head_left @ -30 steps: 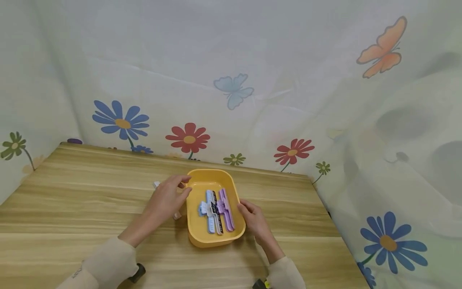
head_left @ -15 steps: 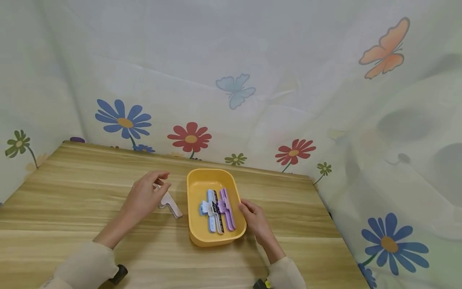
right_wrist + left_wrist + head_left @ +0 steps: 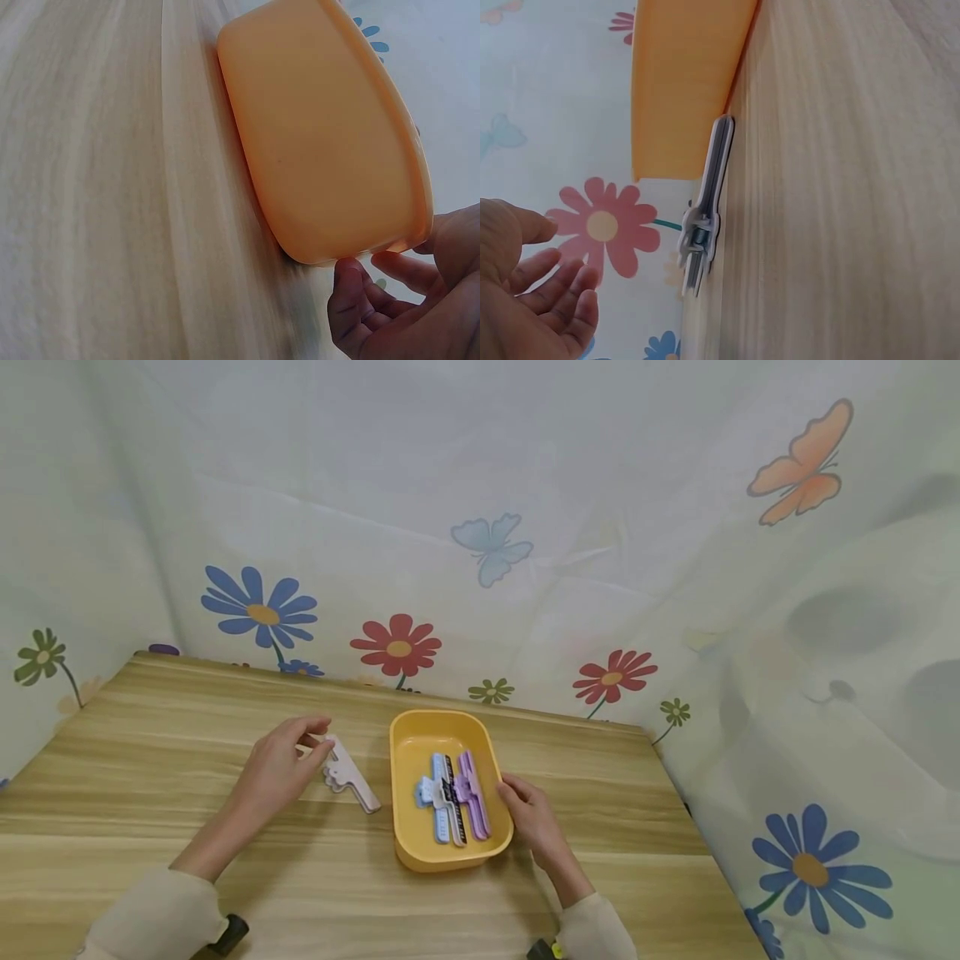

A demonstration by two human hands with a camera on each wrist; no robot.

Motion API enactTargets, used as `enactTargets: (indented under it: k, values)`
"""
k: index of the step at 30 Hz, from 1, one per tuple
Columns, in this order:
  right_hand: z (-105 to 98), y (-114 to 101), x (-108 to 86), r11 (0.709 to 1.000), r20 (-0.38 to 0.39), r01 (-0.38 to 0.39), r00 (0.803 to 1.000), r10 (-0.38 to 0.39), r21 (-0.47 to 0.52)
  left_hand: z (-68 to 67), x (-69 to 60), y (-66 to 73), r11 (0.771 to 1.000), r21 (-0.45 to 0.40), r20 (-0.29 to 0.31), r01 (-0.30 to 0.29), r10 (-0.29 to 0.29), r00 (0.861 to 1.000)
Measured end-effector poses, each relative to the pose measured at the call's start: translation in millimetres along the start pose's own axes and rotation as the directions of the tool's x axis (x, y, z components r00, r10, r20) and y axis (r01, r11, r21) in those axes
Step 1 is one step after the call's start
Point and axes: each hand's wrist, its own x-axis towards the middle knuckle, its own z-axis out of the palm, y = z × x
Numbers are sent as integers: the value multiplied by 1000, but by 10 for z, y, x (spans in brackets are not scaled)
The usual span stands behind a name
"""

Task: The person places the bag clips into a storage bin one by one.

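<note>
A yellow plastic bin [image 3: 405,852] stands on the table, with a light blue clip [image 3: 440,827], a black-and-white clip [image 3: 453,827] and a purple clip [image 3: 472,793] lying side by side in it. My right hand [image 3: 532,818] holds the bin's right rim; the right wrist view has its fingertips [image 3: 349,281] against the bin's end. To the left of the bin lies a pale pinkish-white clip [image 3: 352,781], its spring showing in the left wrist view. My left hand [image 3: 277,768] hovers just left of that clip, fingers loosely bent and holding nothing.
The wood-grain table [image 3: 187,718] reaches back to a pale hanging cloth [image 3: 360,485] printed with flowers and butterflies. A small dark purple thing [image 3: 163,649] shows at the table's far left corner.
My left hand has drawn away leftward from the bin's left rim, uncovering the pale clip on the table. The right hand stays on the bin, and the clips inside keep their places.
</note>
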Motion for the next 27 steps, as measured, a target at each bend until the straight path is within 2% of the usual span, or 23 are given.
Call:
enactTargets:
  k: [8,15,21,27]
  values:
    - [-13,26,23,1000,18,-2,1000,2,5,44,-29,-50,999,20,55,34,-36,998]
    - [-1,16,16,1000,-2,7,1000,-7,-9,115,-68,-122,997,35,91,69,-72,993]
    - [3,24,11,1000,1,11,1000,-11,-2,168,-88,-208,992,66,131,104,-112,985]
    - [3,21,10,1000,3,12,1000,-12,2,216,-84,-227,986,118,184,118,-139,973]
